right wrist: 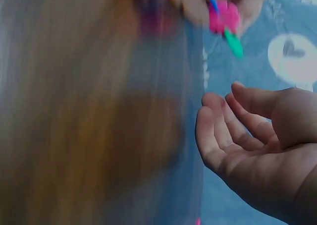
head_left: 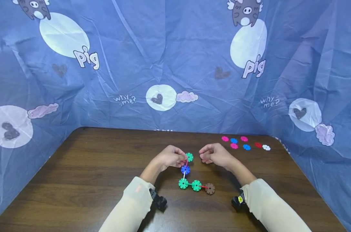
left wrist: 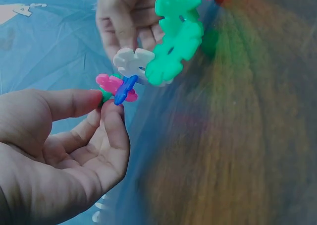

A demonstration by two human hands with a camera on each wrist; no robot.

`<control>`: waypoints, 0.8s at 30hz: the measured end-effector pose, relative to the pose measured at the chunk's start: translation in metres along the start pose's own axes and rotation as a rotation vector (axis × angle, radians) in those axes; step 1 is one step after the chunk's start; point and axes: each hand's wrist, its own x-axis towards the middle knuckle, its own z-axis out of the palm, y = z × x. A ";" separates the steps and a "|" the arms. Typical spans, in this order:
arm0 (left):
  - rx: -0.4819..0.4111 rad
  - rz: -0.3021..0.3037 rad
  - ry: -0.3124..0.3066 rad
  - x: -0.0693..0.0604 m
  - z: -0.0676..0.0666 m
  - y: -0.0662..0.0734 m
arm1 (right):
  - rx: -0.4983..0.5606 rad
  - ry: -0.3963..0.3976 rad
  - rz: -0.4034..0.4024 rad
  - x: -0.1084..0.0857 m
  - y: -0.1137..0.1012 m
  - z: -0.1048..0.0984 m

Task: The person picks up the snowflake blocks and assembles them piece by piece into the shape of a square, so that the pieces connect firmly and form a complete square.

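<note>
My left hand [head_left: 170, 157] pinches the upper end of a chain of notched plastic snowflake discs, held above the table. From that end run a green disc [head_left: 189, 157], a pink disc [left wrist: 108, 81], a blue disc [head_left: 185, 169] and a white disc [left wrist: 132, 62]. Beyond the bend come two larger-looking green discs [head_left: 196, 185], a red disc seen edge-on [head_left: 203, 187] and a brown disc [head_left: 210, 188] at the right end. My right hand [head_left: 217, 154] hovers just right of the chain, apart from it, its fingers loosely bent around nothing.
Several loose discs lie at the table's back right, among them a pink disc [head_left: 244, 139], a blue disc [head_left: 246, 147], a red disc [head_left: 258, 145] and a white disc [head_left: 266, 147]. A blue printed cloth [head_left: 164, 64] hangs behind the brown wooden table [head_left: 85, 180].
</note>
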 end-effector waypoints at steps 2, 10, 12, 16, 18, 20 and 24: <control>-0.003 -0.002 -0.004 0.001 -0.001 -0.001 | -0.081 0.035 -0.023 0.000 0.006 -0.016; -0.018 -0.001 -0.018 0.004 -0.005 -0.005 | -0.335 0.268 -0.113 -0.005 0.029 -0.085; -0.026 -0.003 -0.027 0.003 -0.006 -0.004 | -0.440 0.337 -0.122 -0.007 0.034 -0.100; -0.051 0.002 -0.050 0.000 -0.008 -0.002 | -0.639 0.436 -0.139 -0.012 0.046 -0.123; -0.060 0.003 -0.059 -0.001 -0.009 -0.002 | -0.712 0.462 -0.133 -0.015 0.053 -0.132; -0.064 -0.006 -0.063 0.000 -0.009 -0.002 | -0.756 0.474 -0.116 -0.017 0.059 -0.139; -0.066 -0.029 -0.055 0.002 -0.009 -0.002 | -0.794 0.457 -0.085 -0.022 0.066 -0.147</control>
